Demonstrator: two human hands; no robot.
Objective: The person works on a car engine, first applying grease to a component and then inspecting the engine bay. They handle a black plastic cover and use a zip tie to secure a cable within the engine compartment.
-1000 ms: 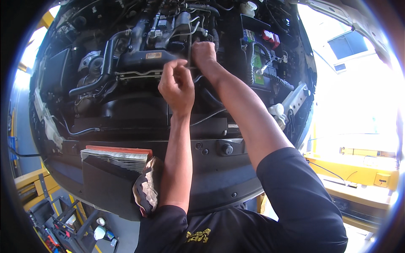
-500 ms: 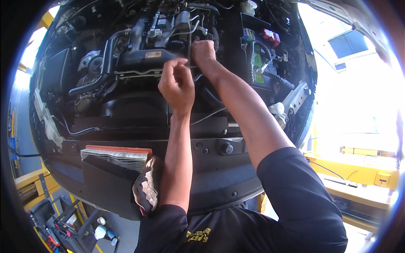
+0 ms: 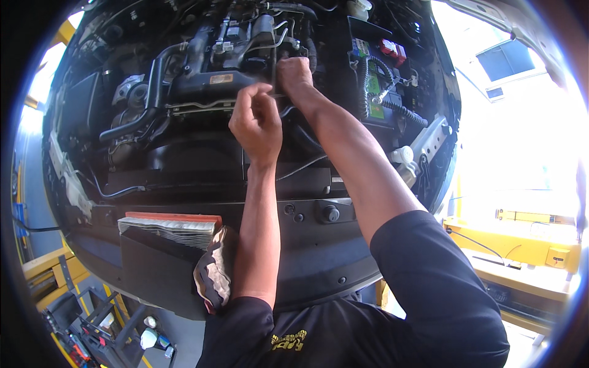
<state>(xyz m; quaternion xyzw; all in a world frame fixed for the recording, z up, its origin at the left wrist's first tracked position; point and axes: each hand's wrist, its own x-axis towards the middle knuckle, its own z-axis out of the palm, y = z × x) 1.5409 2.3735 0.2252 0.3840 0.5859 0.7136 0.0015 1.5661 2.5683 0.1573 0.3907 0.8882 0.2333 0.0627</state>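
Apparently working at the engine (image 3: 264, 26), with left hand (image 3: 256, 126) curled and right hand (image 3: 295, 75) fisted; cannot tell around what; next, should keep steady.

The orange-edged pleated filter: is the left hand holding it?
No, the left hand is up near the right hand, while the pleated filter sits lower in view.

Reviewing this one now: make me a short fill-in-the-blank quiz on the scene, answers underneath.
1. The left hand is lower in the picture than the ____ hand.
2. The pleated filter has an ____ strip along its top edge.
3. That filter lies nearer the ____ forearm.
4. The dark shirt bears a ____ emblem.

Missing words: right; orange; left; yellow.
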